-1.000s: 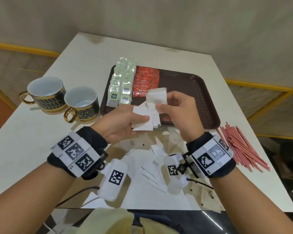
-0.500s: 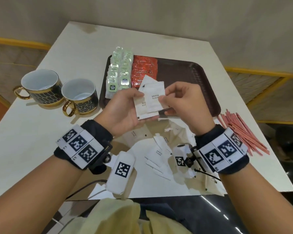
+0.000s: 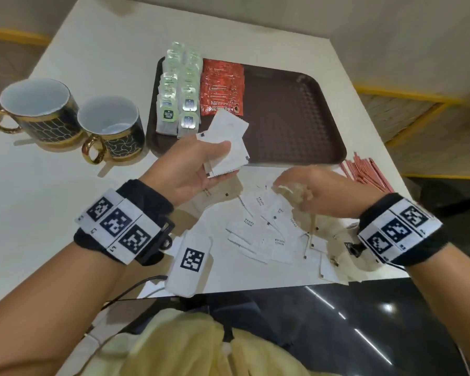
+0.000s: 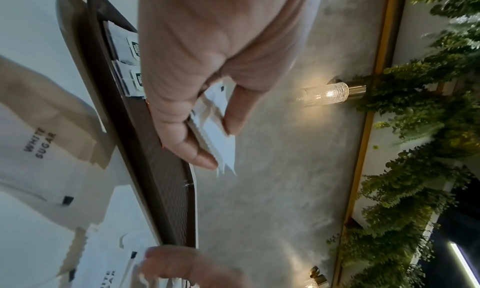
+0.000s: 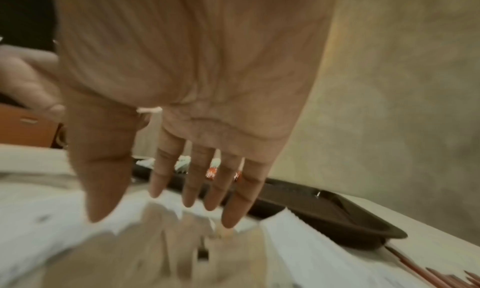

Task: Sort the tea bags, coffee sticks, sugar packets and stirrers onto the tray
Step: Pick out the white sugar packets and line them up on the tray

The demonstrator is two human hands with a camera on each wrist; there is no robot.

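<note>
My left hand [image 3: 212,161] [image 4: 207,128] pinches a small stack of white sugar packets [image 3: 228,142] [image 4: 215,132] just above the near edge of the brown tray [image 3: 291,118] [image 4: 161,169]. On the tray's left part lie rows of tea bags [image 3: 178,88] and red coffee sticks [image 3: 222,88]. My right hand [image 3: 296,188] [image 5: 168,200] hovers with fingers spread and straight over loose sugar packets [image 3: 263,226] [image 5: 52,210] on the table, blurred by motion and holding nothing. Red stirrers [image 3: 364,172] lie in a pile right of the tray.
Two black-and-gold mugs [image 3: 38,112] [image 3: 111,131] stand left of the tray. The table's near edge [image 3: 255,289] runs just below the loose packets. A wall [image 3: 310,23] stands close behind the table.
My right hand let go of the stack and dropped to the loose packets on the table. My left hand keeps the stack, now alone.
</note>
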